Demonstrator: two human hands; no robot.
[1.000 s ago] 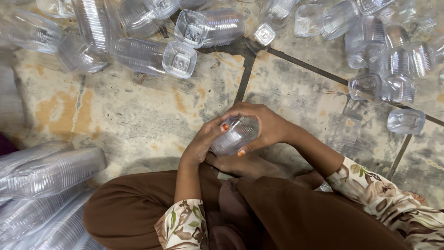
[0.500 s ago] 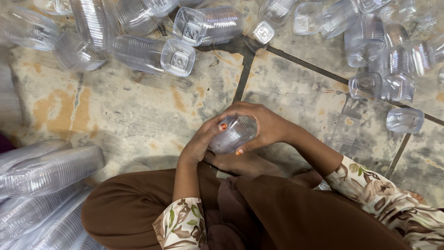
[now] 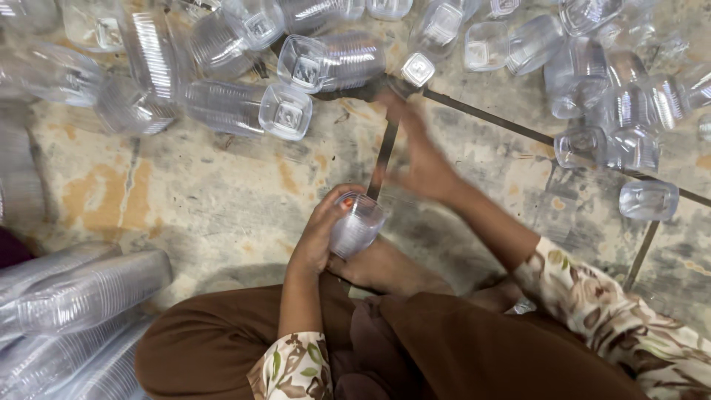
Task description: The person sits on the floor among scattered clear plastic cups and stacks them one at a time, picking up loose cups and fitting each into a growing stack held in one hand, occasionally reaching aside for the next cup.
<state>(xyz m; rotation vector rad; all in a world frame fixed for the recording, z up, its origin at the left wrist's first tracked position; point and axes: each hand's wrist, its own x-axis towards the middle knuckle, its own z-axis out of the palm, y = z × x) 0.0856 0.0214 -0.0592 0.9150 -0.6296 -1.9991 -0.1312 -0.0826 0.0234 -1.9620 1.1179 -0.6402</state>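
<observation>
Stone floor w/ dark joint lines carries everything; beyond the grip, nested sleeves of clear plastic cups lie on their sides, loose single cups scattered off to the far right of it, more sleeves near the lap on the left side. Left hand wraps a small stack of clear cups, fingers closed round it, held low just above the lap. Right hand is apart from the stack, stretched fwd toward the far sleeves, fingers loosely spread, holding nothing as far as visible. Best kept steady: left grip firm but not crushing thin walls, stack mouth facing the reaching hand. Right hand is motion-blurred, fingertips unclear; stack count can't be read; side sleeves cut off by frame edge.
</observation>
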